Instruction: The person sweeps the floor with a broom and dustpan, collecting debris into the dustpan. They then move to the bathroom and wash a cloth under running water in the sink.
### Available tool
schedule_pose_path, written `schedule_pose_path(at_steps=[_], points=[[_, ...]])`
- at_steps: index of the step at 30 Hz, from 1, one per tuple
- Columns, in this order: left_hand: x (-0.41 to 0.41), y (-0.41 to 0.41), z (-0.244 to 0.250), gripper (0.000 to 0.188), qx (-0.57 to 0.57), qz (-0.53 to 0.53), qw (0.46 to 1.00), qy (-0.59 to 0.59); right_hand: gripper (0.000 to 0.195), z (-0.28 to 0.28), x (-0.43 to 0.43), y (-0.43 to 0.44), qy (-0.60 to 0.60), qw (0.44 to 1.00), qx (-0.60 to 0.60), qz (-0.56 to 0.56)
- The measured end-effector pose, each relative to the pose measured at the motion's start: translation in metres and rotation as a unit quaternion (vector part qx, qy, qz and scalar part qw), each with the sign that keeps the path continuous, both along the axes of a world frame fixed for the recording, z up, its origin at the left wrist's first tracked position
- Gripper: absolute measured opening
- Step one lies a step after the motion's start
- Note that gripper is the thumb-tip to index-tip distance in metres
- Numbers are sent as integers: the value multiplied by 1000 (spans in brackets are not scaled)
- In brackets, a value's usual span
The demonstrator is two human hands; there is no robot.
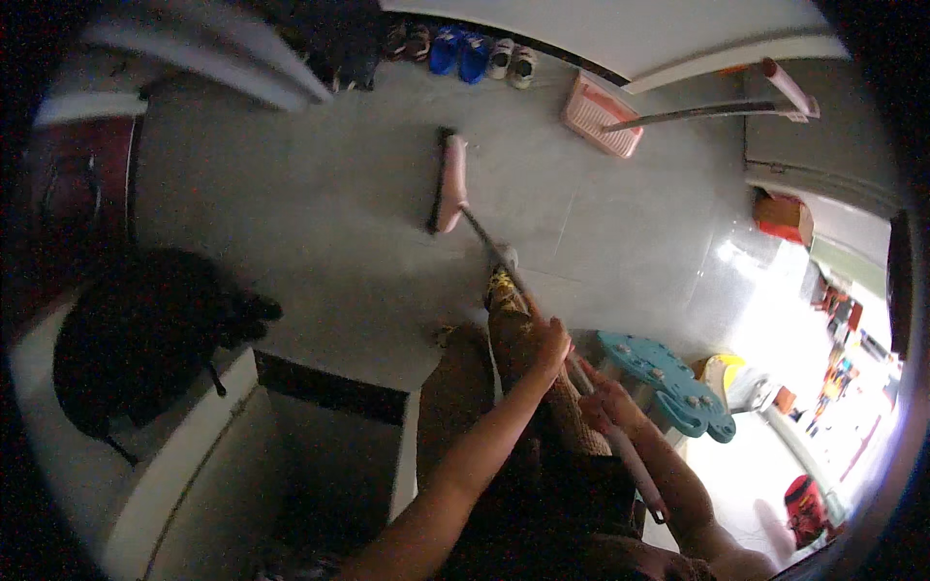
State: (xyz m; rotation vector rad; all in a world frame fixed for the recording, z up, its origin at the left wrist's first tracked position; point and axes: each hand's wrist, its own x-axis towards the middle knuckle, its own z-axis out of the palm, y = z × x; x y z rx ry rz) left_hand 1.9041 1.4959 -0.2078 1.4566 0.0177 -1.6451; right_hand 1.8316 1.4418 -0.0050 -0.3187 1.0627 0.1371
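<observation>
A long-handled broom with a pink head (453, 181) and dark bristles rests on the grey tiled floor in front of me. Its handle slants back between my feet and my right side. My left hand (554, 347) is closed around the middle of the handle. Lower down, near the pink grip end, my right hand (610, 403) is wrapped around it too. Beyond the broom, to the upper right, a pink ribbed dustpan (599, 120) stands on the floor with its own long handle leaning to the right.
Shoes and blue slippers (458, 54) line the far wall. A dark rounded object (145, 348) sits at left, near a low white-edged wall (196, 465). Close on my right are a teal plastic piece (665, 381) and a yellow-and-white container (730, 374). Bright light enters from the right.
</observation>
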Motion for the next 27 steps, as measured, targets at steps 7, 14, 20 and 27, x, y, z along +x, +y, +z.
schedule_pose_path(at_steps=[7, 14, 20, 27], points=[[152, -43, 35, 49, 223, -3, 953, -206, 64, -48, 90, -28, -121, 992, -11, 45], [217, -132, -8, 73, 250, -216, 919, -214, 63, -131, 135, -75, -131, 977, 82, -144], [108, -162, 12, 76, 230, -301, 896, -233, 60, -96, 58, -57, -137, 903, 163, -372], [31, -112, 32, 73, 137, -314, 898, -275, 61, -45, 9, -15, -67, 898, 137, -412]])
